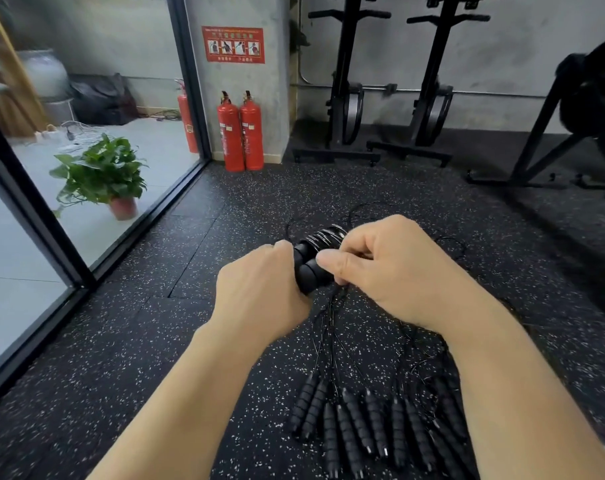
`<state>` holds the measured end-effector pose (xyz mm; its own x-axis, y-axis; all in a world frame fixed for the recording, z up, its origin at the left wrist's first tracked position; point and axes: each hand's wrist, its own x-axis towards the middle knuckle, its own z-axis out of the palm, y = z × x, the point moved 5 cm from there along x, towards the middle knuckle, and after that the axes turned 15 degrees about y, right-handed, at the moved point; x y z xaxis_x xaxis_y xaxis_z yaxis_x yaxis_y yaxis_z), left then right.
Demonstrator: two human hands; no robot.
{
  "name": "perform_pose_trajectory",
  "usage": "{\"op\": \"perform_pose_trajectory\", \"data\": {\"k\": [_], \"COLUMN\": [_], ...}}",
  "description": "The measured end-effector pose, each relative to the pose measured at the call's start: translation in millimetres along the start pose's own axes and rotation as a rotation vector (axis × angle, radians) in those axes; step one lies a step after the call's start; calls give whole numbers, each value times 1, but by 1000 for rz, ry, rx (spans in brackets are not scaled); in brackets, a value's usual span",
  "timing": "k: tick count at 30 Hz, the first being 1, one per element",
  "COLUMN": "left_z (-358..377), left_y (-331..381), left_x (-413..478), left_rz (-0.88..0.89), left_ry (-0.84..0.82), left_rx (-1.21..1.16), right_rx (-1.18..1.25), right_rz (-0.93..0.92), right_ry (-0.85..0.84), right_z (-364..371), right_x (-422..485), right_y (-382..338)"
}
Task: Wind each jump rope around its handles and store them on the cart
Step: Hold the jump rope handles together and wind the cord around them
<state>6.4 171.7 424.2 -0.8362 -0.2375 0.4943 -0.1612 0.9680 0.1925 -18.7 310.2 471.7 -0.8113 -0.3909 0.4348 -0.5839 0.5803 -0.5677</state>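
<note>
My left hand [259, 289] grips the near ends of two black foam jump rope handles [308, 268] held side by side above the floor. Thin black rope [325, 237] lies in several turns around their far part. My right hand [384, 268] pinches the rope beside the handles, and loose strands hang from it toward the floor. Several more jump ropes [360, 420] with black ribbed handles lie in a row on the speckled rubber floor below my hands, their ropes tangled together. No cart is in view.
Two red fire extinguishers [240, 133] stand against a concrete pillar ahead. A potted plant [102, 174] sits behind the glass wall on the left. Black exercise machines [391, 98] line the back wall, and another frame [553, 133] stands at the right.
</note>
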Motion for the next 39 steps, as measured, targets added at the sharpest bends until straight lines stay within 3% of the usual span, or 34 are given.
{"op": "perform_pose_trajectory", "data": {"k": [8, 12, 18, 21, 27, 31, 39], "left_z": [4, 6, 3, 2, 8, 1, 7], "left_y": [28, 44, 50, 52, 51, 45, 24], "left_x": [-11, -19, -23, -24, -25, -18, -6], "left_rz": [379, 514, 561, 543, 470, 242, -197], "left_ry": [-194, -198, -161, -146, -120, -178, -93], "left_rx": [-133, -208, -288, -376, -495, -727, -727], "right_rx": [-91, -55, 265, 298, 354, 330, 230], "right_rz": [-23, 81, 372, 491, 595, 717, 528], "right_ry": [164, 60, -140, -191, -108, -79, 23], "right_z": [-7, 3, 13, 14, 20, 20, 30], "right_x": [8, 5, -9, -16, -25, -42, -28], "right_y": [27, 44, 69, 76, 91, 92, 81]}}
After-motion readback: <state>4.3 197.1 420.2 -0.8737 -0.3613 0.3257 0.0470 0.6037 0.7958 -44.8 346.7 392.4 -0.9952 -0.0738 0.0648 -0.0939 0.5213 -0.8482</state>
